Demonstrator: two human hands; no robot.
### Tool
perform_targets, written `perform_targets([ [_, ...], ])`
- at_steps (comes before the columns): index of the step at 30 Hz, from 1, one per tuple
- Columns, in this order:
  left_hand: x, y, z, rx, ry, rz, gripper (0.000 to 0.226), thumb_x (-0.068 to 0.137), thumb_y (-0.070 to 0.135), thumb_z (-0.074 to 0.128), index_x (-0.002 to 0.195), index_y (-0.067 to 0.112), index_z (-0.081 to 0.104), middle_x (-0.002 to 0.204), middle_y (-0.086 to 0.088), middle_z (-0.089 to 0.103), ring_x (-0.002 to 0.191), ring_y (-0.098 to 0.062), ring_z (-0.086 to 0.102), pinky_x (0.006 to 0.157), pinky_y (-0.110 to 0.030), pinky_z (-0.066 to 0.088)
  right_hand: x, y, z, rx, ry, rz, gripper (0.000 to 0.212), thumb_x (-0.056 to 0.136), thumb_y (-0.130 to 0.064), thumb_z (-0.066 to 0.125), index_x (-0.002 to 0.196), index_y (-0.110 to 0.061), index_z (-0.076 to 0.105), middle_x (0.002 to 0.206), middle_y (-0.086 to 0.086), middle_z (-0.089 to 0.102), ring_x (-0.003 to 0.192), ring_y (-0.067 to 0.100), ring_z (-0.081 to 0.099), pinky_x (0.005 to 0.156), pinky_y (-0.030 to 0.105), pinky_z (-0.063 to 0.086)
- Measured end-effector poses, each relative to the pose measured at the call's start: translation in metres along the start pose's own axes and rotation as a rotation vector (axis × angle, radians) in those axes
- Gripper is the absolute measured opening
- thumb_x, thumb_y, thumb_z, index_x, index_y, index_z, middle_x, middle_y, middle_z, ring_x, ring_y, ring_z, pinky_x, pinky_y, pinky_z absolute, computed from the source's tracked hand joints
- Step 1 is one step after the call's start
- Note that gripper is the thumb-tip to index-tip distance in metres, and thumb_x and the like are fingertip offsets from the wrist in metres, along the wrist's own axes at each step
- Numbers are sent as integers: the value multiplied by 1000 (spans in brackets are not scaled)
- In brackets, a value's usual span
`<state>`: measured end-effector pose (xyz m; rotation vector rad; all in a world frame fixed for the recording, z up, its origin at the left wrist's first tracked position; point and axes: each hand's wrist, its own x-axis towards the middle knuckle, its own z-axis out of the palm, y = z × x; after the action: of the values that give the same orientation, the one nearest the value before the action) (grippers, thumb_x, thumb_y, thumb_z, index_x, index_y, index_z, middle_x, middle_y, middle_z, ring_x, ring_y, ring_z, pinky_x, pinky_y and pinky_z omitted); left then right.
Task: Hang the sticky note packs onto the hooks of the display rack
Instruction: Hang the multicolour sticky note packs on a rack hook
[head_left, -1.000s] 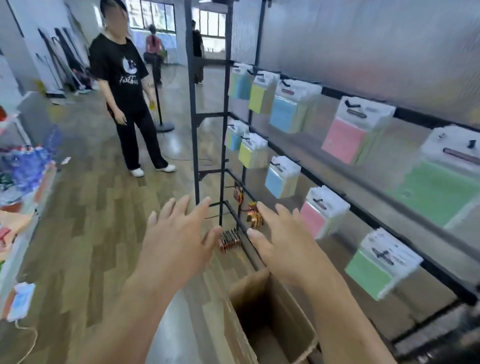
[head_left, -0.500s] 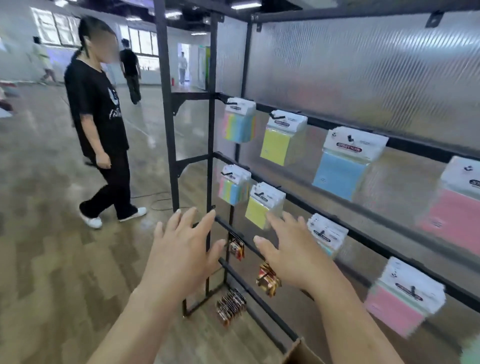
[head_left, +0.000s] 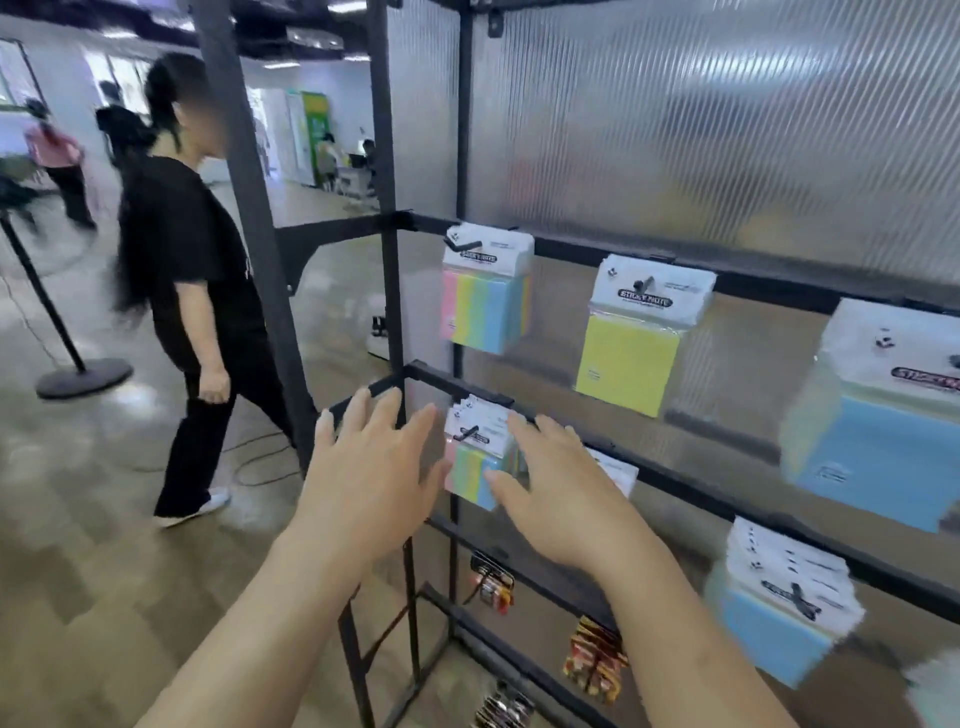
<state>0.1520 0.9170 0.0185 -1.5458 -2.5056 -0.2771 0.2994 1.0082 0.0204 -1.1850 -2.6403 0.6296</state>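
Note:
The black display rack (head_left: 675, 478) fills the right side, with sticky note packs on its hooks. On the upper bar hang a rainbow pack (head_left: 485, 291), a yellow pack (head_left: 636, 338) and a blue pack (head_left: 878, 415). A second rainbow pack (head_left: 475, 452) hangs on the middle bar, and a blue pack (head_left: 779, 597) hangs further right. My left hand (head_left: 371, 478) and my right hand (head_left: 556, 493) are raised on either side of the lower rainbow pack, fingers spread and holding nothing. Whether either hand touches the pack is unclear.
A person in black (head_left: 192, 291) walks on the wooden floor left of the rack. A stanchion with a round base (head_left: 83, 376) stands at the far left. Small colourful items (head_left: 592, 660) hang on the rack's lowest bars. A ribbed translucent panel (head_left: 727, 119) backs the rack.
The view has risen from the cardboard box to the rack's upper rows. Both empty hands have moved up and in towards the lower rainbow pack. The person in black has stepped nearer.

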Motion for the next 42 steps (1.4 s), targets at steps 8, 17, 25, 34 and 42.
perform_targets([
  [8, 112, -30, 6, -70, 16, 145, 77, 93, 63, 41, 153, 21, 17, 157, -5, 27, 148, -27, 16, 118, -41, 20, 92, -23, -11, 317, 242, 137, 99, 91, -52, 52, 147, -24, -25, 160, -6, -14, 148, 15, -2, 117, 37, 12],
  [17, 194, -42, -5, -436, 24, 406, 56, 93, 41, 57, 139, 13, 38, 132, -3, 49, 123, -20, 45, 99, -32, 38, 155, -18, -37, 702, 363, 180, 122, 70, -30, 82, 152, -29, -9, 160, -5, 11, 144, 13, 19, 114, 36, 23],
  [25, 205, -56, 1, -644, 0, 530, 15, 97, 32, 51, 111, 27, 45, 102, 9, 46, 95, -10, 45, 67, -20, 29, 159, -27, -27, 820, 473, 143, 85, 50, -34, 84, 128, -22, 51, 118, -3, 64, 108, 13, 62, 95, 41, 51],
  [34, 180, -73, -8, -1339, -300, 468, 35, 88, 44, 62, 122, 42, 53, 108, 27, 68, 100, 6, 64, 79, -20, 52, 122, -58, -20, 1006, 468, 55, 63, 59, -20, 81, 117, -16, 58, 111, 4, 68, 95, 14, 69, 74, 30, 57],
  [42, 152, -82, -26, -1636, -395, 550, 52, 80, 47, 60, 129, 33, 48, 111, 18, 70, 102, -1, 67, 74, -13, 53, 95, -100, -18, 1057, 509, -50, 68, 64, -35, 73, 125, -12, 53, 118, 7, 67, 105, 21, 66, 81, 30, 54],
])
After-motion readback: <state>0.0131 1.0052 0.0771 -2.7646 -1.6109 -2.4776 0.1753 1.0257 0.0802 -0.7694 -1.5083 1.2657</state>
